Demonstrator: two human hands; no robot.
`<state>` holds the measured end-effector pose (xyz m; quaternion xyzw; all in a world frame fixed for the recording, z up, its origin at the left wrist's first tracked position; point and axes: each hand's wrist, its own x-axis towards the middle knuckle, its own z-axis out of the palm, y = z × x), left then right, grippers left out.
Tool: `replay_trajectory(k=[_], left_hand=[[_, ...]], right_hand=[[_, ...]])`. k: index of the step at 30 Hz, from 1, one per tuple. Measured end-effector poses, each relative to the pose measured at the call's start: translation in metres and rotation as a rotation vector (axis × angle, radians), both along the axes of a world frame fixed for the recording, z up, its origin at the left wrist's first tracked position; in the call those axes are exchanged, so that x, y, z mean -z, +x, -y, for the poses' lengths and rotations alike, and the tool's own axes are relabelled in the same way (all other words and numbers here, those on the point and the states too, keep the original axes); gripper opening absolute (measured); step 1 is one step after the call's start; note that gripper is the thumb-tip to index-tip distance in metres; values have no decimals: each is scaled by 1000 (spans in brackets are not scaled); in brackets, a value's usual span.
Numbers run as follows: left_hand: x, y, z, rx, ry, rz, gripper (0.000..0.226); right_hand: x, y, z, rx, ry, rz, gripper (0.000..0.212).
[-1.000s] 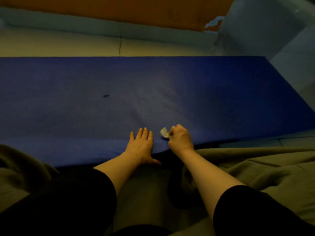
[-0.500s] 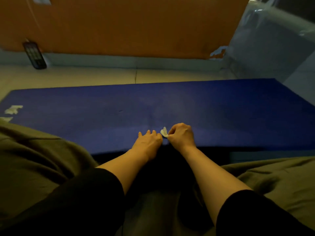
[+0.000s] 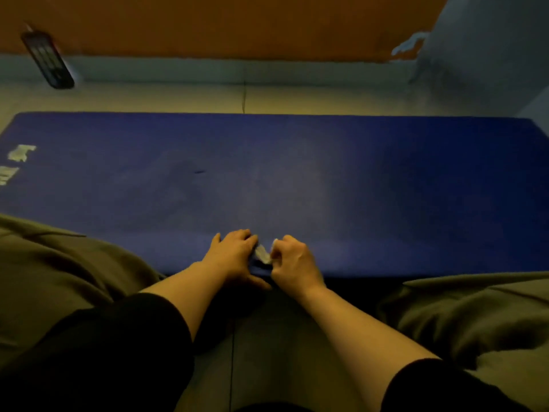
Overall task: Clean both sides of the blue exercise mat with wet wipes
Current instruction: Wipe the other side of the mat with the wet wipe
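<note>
Both hands at mat's near edge; right hand [image 3: 292, 261] pinches wet wipe [image 3: 263, 253]; left hand [image 3: 234, 255] fingers curled, grip unclear; blue exercise mat [image 3: 297, 179] flat on floor, looks soft, floppy; lift by near edge.

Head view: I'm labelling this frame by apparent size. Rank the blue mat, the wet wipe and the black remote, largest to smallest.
1. blue mat, spans nearly the full width.
2. black remote, on the floor beyond the mat, so distance shrinks it.
3. wet wipe, partly hidden between the hands; true size unsure.

Both hands at blue mat [image 3: 297, 173] near edge; right hand [image 3: 292, 261] pinches wipe [image 3: 263, 253]
</note>
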<state>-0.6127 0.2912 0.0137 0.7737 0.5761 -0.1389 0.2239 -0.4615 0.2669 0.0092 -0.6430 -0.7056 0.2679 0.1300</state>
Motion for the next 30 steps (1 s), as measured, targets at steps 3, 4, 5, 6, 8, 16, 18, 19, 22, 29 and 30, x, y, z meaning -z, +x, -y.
replay_trajectory(k=[3, 4, 5, 6, 8, 16, 18, 19, 22, 29, 30], left_hand=[[-6, 3, -13, -16, -70, 48, 106], [-8, 4, -17, -10, -88, 56, 106], [-9, 6, -19, -2, -105, 70, 105], [-10, 8, -21, 9, -114, 78, 102], [-10, 13, -21, 22, -105, 81, 94], [-1, 15, -18, -19, -130, 90, 88], [-2, 14, -20, -17, -139, 97, 89], [-2, 15, -21, -19, -137, 95, 88], [1, 16, -22, -54, -106, 98, 68], [3, 28, -28, -15, -128, -56, 81], [4, 27, -31, -1, -129, -73, 85]], right_hand=[[3, 41, 4, 208, 23, 55, 8], [2, 53, 6, 285, 39, 93, 6], [1, 59, 8, 345, 59, 137, 6], [1, 57, 10, 378, 94, 158, 5], [-1, 31, 18, 338, 150, 114, 9], [3, 39, 18, 210, 55, 175, 11], [3, 54, 12, 350, 43, 275, 14], [3, 49, 9, 367, 37, 284, 15], [4, 10, 1, 165, 23, 141, 16], [19, 46, -19, 279, -15, 191, 16], [22, 57, -24, 369, -15, 224, 17]])
